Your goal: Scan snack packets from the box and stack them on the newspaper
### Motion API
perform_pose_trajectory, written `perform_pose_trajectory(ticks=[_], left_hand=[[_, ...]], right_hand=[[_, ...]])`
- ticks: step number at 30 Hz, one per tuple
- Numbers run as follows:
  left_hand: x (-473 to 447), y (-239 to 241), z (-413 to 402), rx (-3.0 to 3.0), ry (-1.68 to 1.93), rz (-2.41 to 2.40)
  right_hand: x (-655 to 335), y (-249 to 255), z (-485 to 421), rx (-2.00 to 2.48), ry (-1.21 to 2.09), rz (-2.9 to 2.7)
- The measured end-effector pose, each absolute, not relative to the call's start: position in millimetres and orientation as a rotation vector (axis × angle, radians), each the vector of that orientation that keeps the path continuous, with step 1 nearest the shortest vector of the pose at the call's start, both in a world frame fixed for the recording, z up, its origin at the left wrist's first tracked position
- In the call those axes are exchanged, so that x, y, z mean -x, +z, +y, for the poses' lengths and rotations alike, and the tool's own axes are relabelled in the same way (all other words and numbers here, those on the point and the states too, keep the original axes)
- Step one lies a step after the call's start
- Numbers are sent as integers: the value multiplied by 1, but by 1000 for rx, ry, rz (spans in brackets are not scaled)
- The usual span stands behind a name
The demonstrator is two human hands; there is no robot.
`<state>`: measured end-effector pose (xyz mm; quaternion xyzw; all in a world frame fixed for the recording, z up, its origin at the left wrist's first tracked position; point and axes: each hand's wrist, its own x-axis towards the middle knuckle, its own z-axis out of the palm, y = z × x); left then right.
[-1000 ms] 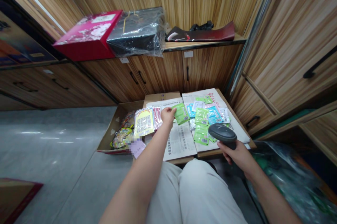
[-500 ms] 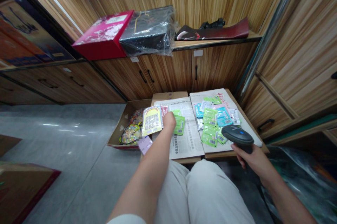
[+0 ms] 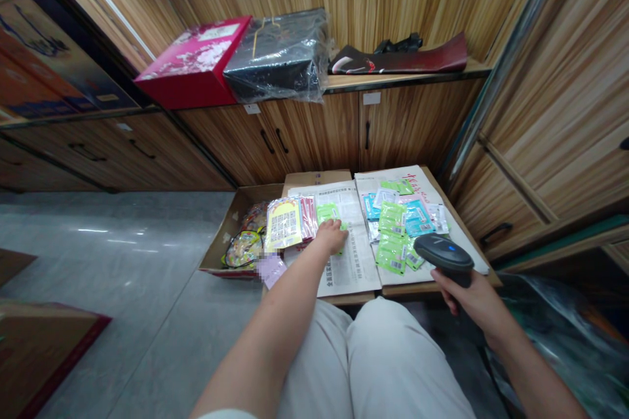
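Left hand: lying palm down, fingers bent over green packets on the left newspaper; whether it is pinching one, the view is not telling.

Right hand: well apart from the left, wrapping the handle of a dark handheld scanner; this grip is leaving the scanner's head clear, turned towards the packets.

Loose packets, assorted: green, blue and white, overlapping on the right newspaper, probably being grouped there for easy reach.

Newspapers: covering cardboard, apparently serving as a flat, clean layer.

Printed packs, yellow and red: leaning together beside the left hand, seemingly bunched to save room.

Carton: standing open at far left, its walls containing colourful wrapped goods.
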<state>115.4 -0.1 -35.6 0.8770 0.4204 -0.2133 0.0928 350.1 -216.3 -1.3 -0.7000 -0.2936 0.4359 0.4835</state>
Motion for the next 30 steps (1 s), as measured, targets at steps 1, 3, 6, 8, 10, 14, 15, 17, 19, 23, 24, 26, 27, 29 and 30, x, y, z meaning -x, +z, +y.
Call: perform_pose_trajectory(ticks=[1, 3, 6, 8, 10, 14, 15, 17, 19, 23, 24, 26, 27, 29, 30], left_hand=[[-114, -35, 0, -2597, -646, 1271], [-113, -31, 1, -2582, -642, 1313], [-122, -23, -1, -2563, -542, 1363], [-135, -19, -5, -2486, -424, 1441], [-152, -17, -11, -2310, -306, 1535], [-184, -23, -27, -2030, -206, 1563], [-190, -24, -31, -2020, -210, 1567], [-200, -28, -36, -2036, -220, 1600], [-208, -30, -40, -2082, -214, 1629], [-221, -34, -45, -2167, -227, 1622], [-223, -35, -46, -2175, -232, 1619], [-225, -37, -47, -2161, -223, 1628], [-225, -37, -47, -2129, -205, 1645], [-223, -38, -46, -1994, -132, 1693], [-222, -38, -44, -1881, -77, 1707]], right_hand=[[-350, 0, -216, 1708, 1062, -714], [-349, 4, -216, 1709, 1063, -713], [-349, 7, -215, 1695, 1062, -706], [-350, 6, -216, 1688, 1058, -684], [-352, 4, -217, 1690, 1053, -658], [-359, -2, -221, 1691, 1049, -649], [-361, -4, -221, 1692, 1057, -657], [-367, -7, -222, 1703, 1079, -671], [-371, -8, -222, 1719, 1098, -664], [-374, -9, -222, 1700, 1056, -625], [-374, -9, -222, 1692, 1045, -620], [-373, -9, -222, 1692, 1036, -613], [-373, -10, -222, 1694, 1035, -613], [-373, -11, -222, 1692, 1034, -614], [-373, -12, -223, 1692, 1034, -611]])
